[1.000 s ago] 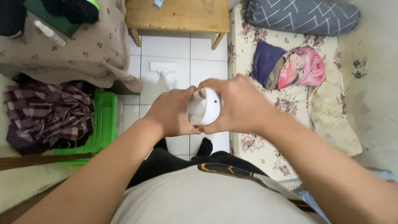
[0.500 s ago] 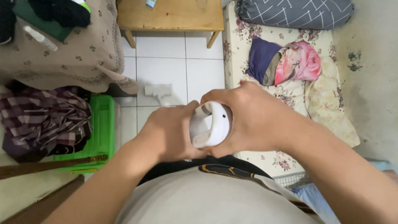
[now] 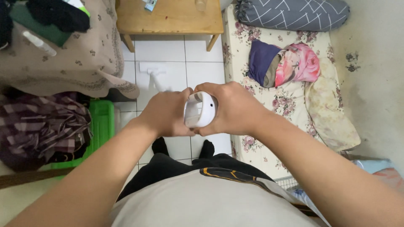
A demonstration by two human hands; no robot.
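At the bottom of the frame we are looking down past our pale grey shirt [image 3: 210, 201] and black trousers [image 3: 168, 168] to our two black-socked feet [image 3: 159, 145] standing on the white tiled floor [image 3: 168, 50]. Just above them, in the middle of the frame, we are holding the rounded white plastic body of a stick vacuum cleaner [image 3: 199, 110] in both hands. Our left hand [image 3: 167, 113] is wrapping closed around its left side, and our right hand [image 3: 233, 108] is closing around its right side, fingers curled and gripping the casing, thumbs meeting near the top. The vacuum's white tube is running up and left from behind the left hand to its flat white floor head [image 3: 150, 67], which is resting on the tiles in the upper middle.

At the left edge a bright green plastic crate [image 3: 101, 126] is sitting beside a heap of dark checked cloth [image 3: 38, 130]. To the right of centre a floral-patterned mattress [image 3: 269, 105] is lying along the floor, with a bundle of purple and pink clothes [image 3: 282, 63] on it and a grey bolster with white line pattern [image 3: 290, 14] at the top. In the upper left a beige flowered cloth [image 3: 67, 59] is draping over furniture, and at the top centre a low wooden table [image 3: 168, 17] is standing.
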